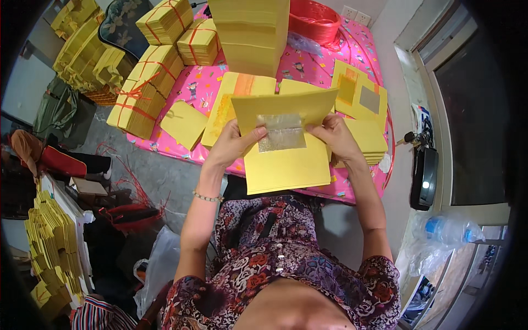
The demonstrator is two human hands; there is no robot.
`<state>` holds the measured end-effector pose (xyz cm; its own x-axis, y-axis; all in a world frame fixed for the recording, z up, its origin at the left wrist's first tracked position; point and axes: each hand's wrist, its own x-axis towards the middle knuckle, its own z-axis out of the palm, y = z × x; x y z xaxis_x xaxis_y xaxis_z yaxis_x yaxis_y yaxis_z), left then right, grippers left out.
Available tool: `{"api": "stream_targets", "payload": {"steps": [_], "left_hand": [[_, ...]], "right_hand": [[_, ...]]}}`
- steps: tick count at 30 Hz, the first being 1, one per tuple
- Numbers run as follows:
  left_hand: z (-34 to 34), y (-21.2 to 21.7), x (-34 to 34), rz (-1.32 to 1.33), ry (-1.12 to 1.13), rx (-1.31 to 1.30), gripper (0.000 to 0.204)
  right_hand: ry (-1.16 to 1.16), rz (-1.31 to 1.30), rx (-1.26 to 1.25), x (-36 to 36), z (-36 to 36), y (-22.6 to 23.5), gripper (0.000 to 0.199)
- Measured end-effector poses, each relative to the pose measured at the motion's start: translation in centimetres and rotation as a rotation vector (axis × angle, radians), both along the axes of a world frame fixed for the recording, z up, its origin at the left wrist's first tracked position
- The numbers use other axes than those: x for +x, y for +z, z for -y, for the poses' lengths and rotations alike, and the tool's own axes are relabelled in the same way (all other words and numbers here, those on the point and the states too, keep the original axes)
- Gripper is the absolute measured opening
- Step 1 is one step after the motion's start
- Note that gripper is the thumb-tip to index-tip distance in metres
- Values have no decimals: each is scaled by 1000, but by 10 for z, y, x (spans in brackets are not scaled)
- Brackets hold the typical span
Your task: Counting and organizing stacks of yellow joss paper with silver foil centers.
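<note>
My left hand (232, 144) and my right hand (336, 135) grip the two sides of a stack of yellow paper sheets (289, 162) held up over the near edge of the table. The top sheet bears a silver foil square (282, 133) between my thumbs, and its upper part (286, 104) is folded over toward me. A beaded bracelet (207, 197) circles my left wrist.
A table with a pink patterned cloth (308, 66) carries a tall yellow paper stack (250, 33), bundles tied with red string (165, 60), loose foil-marked sheets (360, 93) and a red basket (314, 19). More yellow stacks (52, 247) stand at left. A plastic bottle (448, 231) lies on the right sill.
</note>
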<state>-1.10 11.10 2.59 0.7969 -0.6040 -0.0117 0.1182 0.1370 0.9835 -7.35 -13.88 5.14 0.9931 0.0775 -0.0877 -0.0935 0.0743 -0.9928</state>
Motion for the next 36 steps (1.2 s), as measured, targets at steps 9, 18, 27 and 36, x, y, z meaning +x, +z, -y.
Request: {"api": "stream_targets", "payload": {"steps": [9,18,27,36], "left_hand": [[-1,3,2,-154,-302,-250,29],[-2,-3,-8,-41,-734,-585,86],[29,20,-4,-112,-747,-35,68],[23,1,-15,-135,-141,-212,49]], "right_hand": [[108,323,-182,2,11,9,14],[265,462,-377,-1,8,43,13],[501,523,-564,16,-4,58,13],[-44,240,-82,3,21,26,38]]}}
